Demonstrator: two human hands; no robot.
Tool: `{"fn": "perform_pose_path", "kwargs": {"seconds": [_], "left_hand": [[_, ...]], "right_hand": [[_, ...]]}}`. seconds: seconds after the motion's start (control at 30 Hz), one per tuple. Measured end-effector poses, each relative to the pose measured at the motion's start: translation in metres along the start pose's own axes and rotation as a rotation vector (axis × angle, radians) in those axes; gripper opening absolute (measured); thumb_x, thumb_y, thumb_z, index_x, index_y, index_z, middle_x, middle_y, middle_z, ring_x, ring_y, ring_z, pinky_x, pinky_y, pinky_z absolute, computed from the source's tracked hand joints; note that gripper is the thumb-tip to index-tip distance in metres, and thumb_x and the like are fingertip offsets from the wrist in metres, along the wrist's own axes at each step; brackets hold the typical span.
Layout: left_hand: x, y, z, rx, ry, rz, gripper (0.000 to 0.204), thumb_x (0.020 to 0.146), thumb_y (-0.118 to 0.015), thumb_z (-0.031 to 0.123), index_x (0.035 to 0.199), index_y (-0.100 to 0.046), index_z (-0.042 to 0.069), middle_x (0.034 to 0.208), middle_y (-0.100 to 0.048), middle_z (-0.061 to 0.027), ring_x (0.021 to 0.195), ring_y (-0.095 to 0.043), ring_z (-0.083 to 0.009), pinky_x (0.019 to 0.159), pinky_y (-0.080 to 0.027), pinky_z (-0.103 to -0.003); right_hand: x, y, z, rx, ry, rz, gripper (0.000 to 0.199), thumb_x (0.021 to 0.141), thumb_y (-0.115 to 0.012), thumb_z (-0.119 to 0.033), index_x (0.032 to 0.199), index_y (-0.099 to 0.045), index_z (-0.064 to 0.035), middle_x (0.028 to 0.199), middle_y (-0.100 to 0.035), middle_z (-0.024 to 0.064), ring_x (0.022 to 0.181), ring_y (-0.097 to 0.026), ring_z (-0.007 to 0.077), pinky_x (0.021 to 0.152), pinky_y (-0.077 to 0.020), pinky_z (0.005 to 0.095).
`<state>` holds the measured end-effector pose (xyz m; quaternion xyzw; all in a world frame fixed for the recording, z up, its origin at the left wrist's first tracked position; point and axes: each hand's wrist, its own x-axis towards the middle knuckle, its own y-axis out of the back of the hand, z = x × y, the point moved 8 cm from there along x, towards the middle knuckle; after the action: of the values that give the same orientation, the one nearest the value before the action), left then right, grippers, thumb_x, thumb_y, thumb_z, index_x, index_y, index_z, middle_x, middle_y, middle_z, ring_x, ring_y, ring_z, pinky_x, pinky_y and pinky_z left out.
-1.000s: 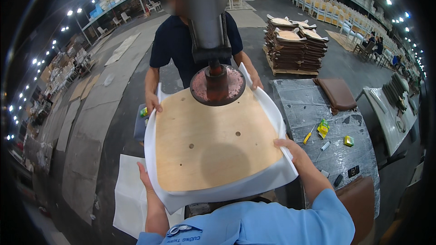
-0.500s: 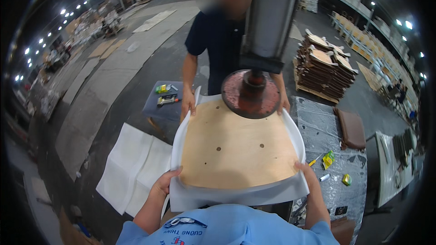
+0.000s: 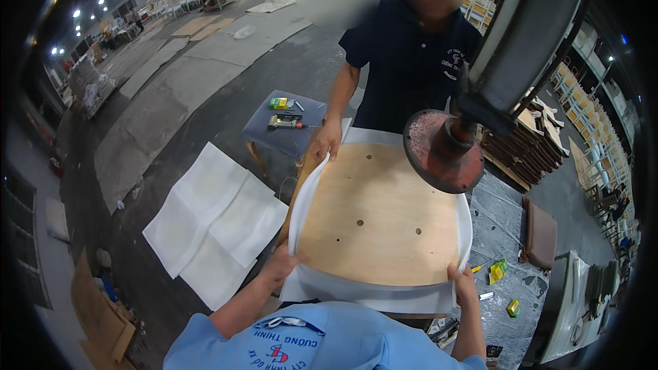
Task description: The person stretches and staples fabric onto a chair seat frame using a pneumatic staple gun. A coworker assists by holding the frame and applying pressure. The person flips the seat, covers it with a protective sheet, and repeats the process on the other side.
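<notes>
Head view. The person's left hand [image 3: 282,265] is closed on the near left corner of a pale, flat wooden panel [image 3: 384,212] with rounded corners and drilled holes, bordered by a soft white sheet [image 3: 370,293]. The right hand [image 3: 465,285] is closed on the near right corner, thumb on top; its fingers are largely hidden at the edge. The panel is directly in front of the person's light-blue shirt [image 3: 343,336], face up, with the sheet showing along its sides and hanging past its near edge.

Opposite stands a co-worker in a dark navy shirt [image 3: 404,62]. That person's right hand [image 3: 327,140] holds the sheet at the far left corner; the left hand cannot be made out.

A round, worn reddish disc [image 3: 426,147] on a thick grey metal column [image 3: 531,34] overlaps the panel's far right corner in the view; contact cannot be determined.

Left of the panel, a blue-grey padded stool [image 3: 257,125] bears a green-and-yellow box [image 3: 279,103] and a pistol-shaped tool [image 3: 283,122]. Nearer, white folded sheets [image 3: 212,226] lie overlapping. To the right, a film-covered table [image 3: 497,229] carries a brown cushion [image 3: 540,233] and a green-and-yellow packet [image 3: 498,271].
</notes>
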<state>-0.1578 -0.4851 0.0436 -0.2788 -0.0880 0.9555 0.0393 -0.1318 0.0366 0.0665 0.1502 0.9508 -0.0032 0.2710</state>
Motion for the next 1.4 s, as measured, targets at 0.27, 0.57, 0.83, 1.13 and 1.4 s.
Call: {"fn": "perform_pose_path", "kwargs": {"seconds": [0.27,0.57,0.83,1.13,1.4], "left_hand": [[-0.001,-0.004,0.014,0.368,-0.166,-0.010,0.074,0.091,-0.075,0.001,0.155,-0.039,0.002,0.144,-0.058,-0.0148,0.133,-0.057,-0.0269,0.113,-0.047,-0.041],[0.001,-0.003,0.014,0.485,-0.185,0.094,0.072,0.087,-0.077,-0.003,0.151,-0.046,0.002,0.136,-0.066,-0.0174,0.126,-0.064,-0.0280,0.109,-0.049,-0.039],[-0.006,-0.008,0.020,0.621,-0.298,0.183,0.081,0.091,-0.075,0.002,0.162,-0.036,0.003,0.139,-0.065,-0.0183,0.126,-0.064,-0.0287,0.109,-0.049,-0.039],[-0.020,-0.029,0.020,1.166,-0.408,0.210,0.095,0.087,-0.087,0.028,0.165,-0.036,0.006,0.147,-0.046,-0.0334,0.135,-0.051,-0.0497,0.115,-0.042,-0.049],[-0.024,-0.025,0.020,1.269,-0.422,0.277,0.085,0.084,-0.089,0.033,0.155,-0.054,0.004,0.137,-0.047,-0.0294,0.126,-0.051,-0.0458,0.109,-0.044,-0.048]], "right_hand": [[0.001,-0.008,0.003,-0.197,0.147,-0.004,0.048,0.099,-0.072,-0.017,0.141,-0.058,0.0014,0.121,-0.072,0.0129,0.105,-0.069,0.0227,0.093,-0.0550,0.0382],[-0.016,-0.011,-0.010,-0.522,0.149,0.205,0.057,0.093,-0.076,-0.030,0.140,-0.063,0.0000,0.120,-0.075,0.0218,0.112,-0.072,0.0320,0.099,-0.0538,0.0424],[-0.029,-0.018,-0.014,-0.557,0.101,0.258,0.064,0.093,-0.075,-0.032,0.147,-0.057,-0.0015,0.129,-0.071,0.0293,0.122,-0.068,0.0440,0.106,-0.0516,0.0482],[-0.030,-0.020,-0.010,-0.658,0.088,0.280,0.069,0.093,-0.077,-0.037,0.146,-0.056,0.0015,0.128,-0.070,0.0316,0.120,-0.067,0.0476,0.104,-0.0525,0.0510],[-0.023,-0.016,0.000,-0.710,0.076,0.277,0.089,0.092,-0.081,-0.035,0.159,-0.037,0.0008,0.131,-0.067,0.0345,0.123,-0.067,0.0481,0.104,-0.0529,0.0500]]}}
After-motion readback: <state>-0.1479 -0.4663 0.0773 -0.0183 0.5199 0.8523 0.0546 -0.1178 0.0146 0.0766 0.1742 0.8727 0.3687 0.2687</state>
